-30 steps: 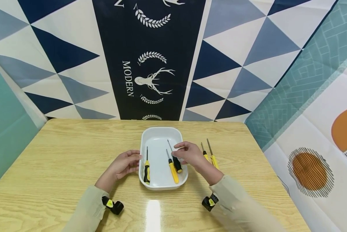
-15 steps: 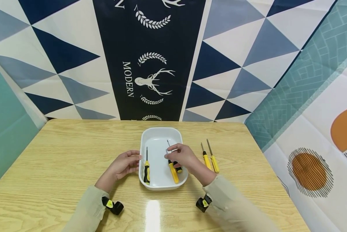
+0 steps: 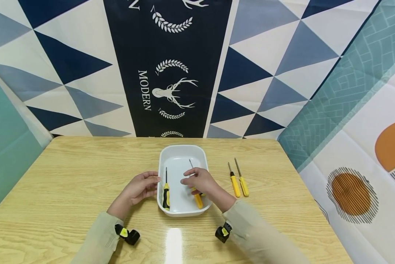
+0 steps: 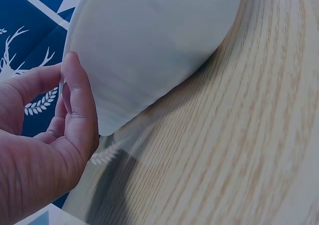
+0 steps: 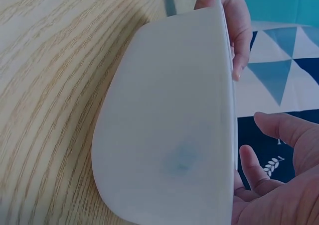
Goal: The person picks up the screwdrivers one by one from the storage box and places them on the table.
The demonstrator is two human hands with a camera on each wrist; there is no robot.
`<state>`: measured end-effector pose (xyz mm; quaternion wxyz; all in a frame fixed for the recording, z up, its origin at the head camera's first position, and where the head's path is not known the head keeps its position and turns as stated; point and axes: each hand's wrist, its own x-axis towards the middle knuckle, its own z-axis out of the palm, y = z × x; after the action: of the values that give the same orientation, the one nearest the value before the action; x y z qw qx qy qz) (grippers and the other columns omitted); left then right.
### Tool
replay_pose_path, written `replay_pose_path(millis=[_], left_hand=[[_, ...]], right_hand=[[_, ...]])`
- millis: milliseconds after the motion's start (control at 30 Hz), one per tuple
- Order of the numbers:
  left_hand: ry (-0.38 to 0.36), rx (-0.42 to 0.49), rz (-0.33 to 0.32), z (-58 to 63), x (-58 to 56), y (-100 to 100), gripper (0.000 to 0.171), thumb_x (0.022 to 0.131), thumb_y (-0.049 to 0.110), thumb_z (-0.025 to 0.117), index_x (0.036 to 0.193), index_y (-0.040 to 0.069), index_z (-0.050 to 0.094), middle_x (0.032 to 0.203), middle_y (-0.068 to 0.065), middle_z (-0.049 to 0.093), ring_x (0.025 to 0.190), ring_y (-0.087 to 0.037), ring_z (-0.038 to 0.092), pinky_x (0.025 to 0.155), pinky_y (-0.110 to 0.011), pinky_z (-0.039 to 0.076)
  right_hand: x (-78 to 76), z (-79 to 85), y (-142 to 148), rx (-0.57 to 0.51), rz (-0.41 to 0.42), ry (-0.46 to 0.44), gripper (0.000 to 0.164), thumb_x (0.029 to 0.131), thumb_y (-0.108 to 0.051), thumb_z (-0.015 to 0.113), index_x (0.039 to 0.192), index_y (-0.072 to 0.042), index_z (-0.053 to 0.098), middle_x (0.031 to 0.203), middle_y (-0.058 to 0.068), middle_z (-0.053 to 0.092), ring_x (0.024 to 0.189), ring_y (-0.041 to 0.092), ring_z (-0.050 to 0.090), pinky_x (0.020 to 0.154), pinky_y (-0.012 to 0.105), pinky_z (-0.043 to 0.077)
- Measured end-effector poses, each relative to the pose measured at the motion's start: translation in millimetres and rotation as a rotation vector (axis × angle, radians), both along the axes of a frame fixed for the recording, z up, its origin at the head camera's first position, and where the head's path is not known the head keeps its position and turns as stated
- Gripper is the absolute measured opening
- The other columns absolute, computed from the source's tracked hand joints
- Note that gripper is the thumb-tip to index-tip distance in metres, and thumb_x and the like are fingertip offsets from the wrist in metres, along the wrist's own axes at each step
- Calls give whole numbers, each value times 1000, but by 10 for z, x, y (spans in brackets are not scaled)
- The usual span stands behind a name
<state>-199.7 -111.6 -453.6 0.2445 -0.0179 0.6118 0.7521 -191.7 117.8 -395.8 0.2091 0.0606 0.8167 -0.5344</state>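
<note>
In the head view, a white plastic tray (image 3: 181,213) stands on the table. My left hand (image 3: 141,187) holds its left rim; in the left wrist view, fingertips (image 4: 73,60) lie against the outer wall. Over the tray's right half hovers my right hand (image 3: 200,183), fingers apart; the right wrist view shows nothing between thumb and fingers. Beneath it lies a yellow-handled screwdriver (image 3: 198,202), partly covered. Another screwdriver there is mostly hidden, its thin shaft (image 3: 191,163) showing. Along the tray's left wall lies a black-and-yellow screwdriver (image 3: 166,197).
Right of the tray, two yellow-handled screwdrivers lie on the wooden table (image 3: 95,165): one with a black collar (image 3: 235,186), one with a longer shaft (image 3: 244,187). Patterned cloth (image 3: 171,73) hangs behind the table's far edge.
My right hand has moved left and slightly nearer across the tray, away from the black-handled screwdriver's grip, and now covers more of the screwdrivers there. The left hand stays at the rim.
</note>
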Motion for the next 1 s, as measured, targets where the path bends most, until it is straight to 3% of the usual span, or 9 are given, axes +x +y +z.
replay_pose_path(millis=[767, 1000], left_hand=[[-16, -2, -1, 35, -1, 3, 49, 91, 13, 59, 131, -4, 37, 90, 0, 62, 77, -8, 61, 71, -22, 56], [9, 8, -23, 48, 8, -14, 52, 92, 14, 57, 133, -7, 34, 93, 0, 63, 80, -8, 62, 72, -23, 56]], right_hand=[[-12, -135, -224, 10, 10, -26, 35, 80, -20, 72, 110, -6, 60, 94, 10, 64, 81, 23, 64, 59, 29, 56], [-21, -143, -257, 26, -2, -31, 33, 80, -20, 73, 108, -8, 61, 94, 9, 64, 80, 22, 64, 59, 30, 56]])
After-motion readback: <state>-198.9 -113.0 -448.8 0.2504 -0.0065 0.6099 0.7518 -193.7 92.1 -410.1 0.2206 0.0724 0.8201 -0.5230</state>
